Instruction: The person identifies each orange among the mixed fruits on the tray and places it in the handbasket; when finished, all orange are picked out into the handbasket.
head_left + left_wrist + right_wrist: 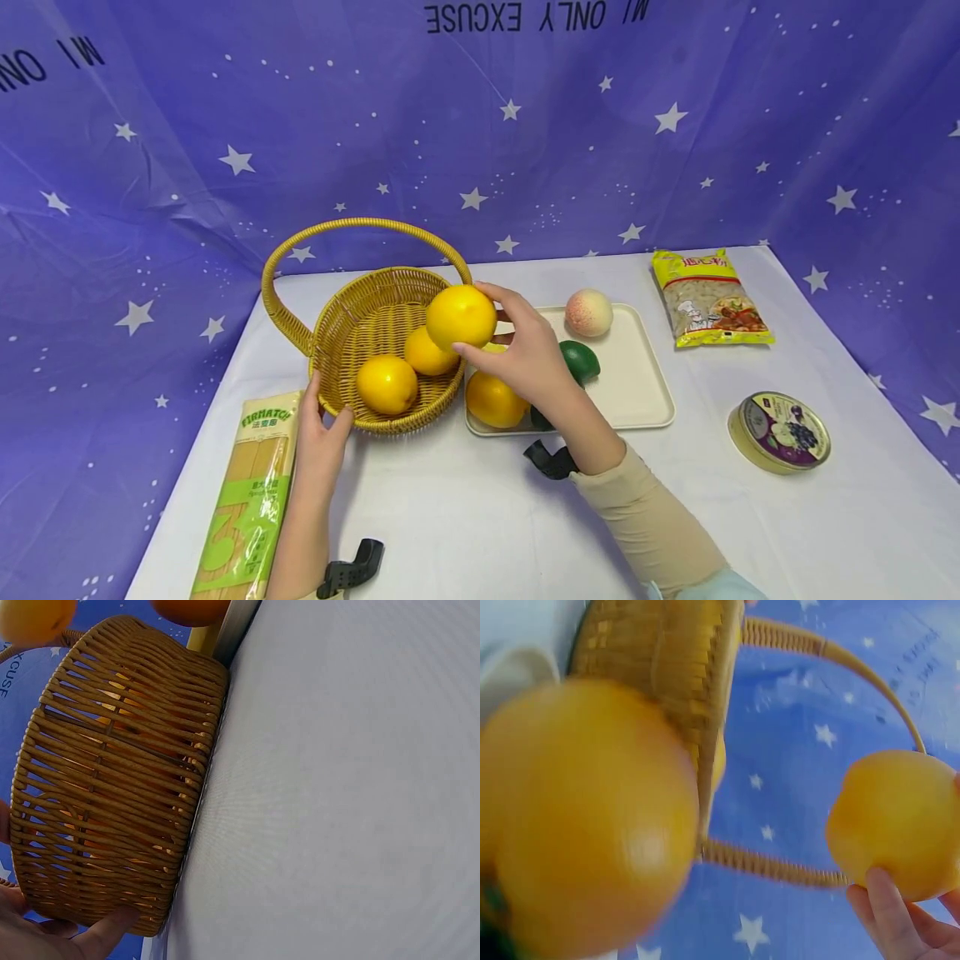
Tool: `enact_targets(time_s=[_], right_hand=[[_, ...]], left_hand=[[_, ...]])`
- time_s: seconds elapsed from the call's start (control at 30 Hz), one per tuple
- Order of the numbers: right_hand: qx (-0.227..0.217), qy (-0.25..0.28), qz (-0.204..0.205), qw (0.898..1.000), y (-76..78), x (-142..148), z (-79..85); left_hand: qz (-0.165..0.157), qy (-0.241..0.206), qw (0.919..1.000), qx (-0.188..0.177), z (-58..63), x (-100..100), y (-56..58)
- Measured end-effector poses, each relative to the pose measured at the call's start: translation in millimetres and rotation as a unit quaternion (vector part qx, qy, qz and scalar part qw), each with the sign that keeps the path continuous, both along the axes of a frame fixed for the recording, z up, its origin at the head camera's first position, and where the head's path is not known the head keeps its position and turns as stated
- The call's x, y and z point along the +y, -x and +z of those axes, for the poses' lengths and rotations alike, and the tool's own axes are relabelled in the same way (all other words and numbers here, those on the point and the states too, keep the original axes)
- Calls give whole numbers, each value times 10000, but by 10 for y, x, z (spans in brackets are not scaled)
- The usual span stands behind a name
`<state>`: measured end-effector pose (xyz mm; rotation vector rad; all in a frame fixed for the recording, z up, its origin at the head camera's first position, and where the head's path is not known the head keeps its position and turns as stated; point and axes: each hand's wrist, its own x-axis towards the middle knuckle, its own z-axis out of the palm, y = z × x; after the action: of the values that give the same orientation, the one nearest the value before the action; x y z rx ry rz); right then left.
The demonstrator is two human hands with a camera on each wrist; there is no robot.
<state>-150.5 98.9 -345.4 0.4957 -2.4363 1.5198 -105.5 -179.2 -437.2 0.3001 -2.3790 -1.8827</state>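
Note:
My right hand pinches a yellow lemon between thumb and fingers, at the right rim of a wicker basket. In the right wrist view the fingertips press on that lemon's side. Two more lemons lie inside the basket, one in front and one to its right. My left hand grips the basket's front left side, with the thumb against the woven wall in the left wrist view. The basket stands upright, its arched handle raised.
A cream tray right of the basket holds a peach, a dark green fruit and an orange-yellow fruit. Spaghetti lies at left. A pasta bag and a round tin are at right.

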Motion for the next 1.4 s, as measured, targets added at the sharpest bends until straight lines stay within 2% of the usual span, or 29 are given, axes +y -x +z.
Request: enact_targets(time_s=[0.2,0.43,0.57,0.77,0.97,1.03,1.13,1.27,1.4], right_hand=[[-44,-189,412,9990,6,-308,-64],[-38,-326,790,9963,114,-685,-152],[-9,-536,801,9953,198,-895,-202],[-191,-658,863,9939,278,-1191,-273],[-759,-62,956,9925,359,-1431,-362],[-962,182,988,9903,391,-1485,-393],[-1146,280,966,9883,425,-1530,-425],[-1174,126,914,9888,445,-1553,-443],[-919,-306,874,9914,460,-1566,-464]], left_hand=[[-7,-8,10000,-46,6,-8,-10],[20,43,10000,-11,0,-14,-16],[35,101,9999,10,-5,-13,-6],[63,163,9998,-70,0,-16,0],[53,162,9998,74,-5,-15,9],[64,191,9998,46,-5,-7,12],[62,212,9997,-63,-1,8,14],[57,211,9997,-92,-2,13,15],[27,193,9998,90,-13,3,20]])
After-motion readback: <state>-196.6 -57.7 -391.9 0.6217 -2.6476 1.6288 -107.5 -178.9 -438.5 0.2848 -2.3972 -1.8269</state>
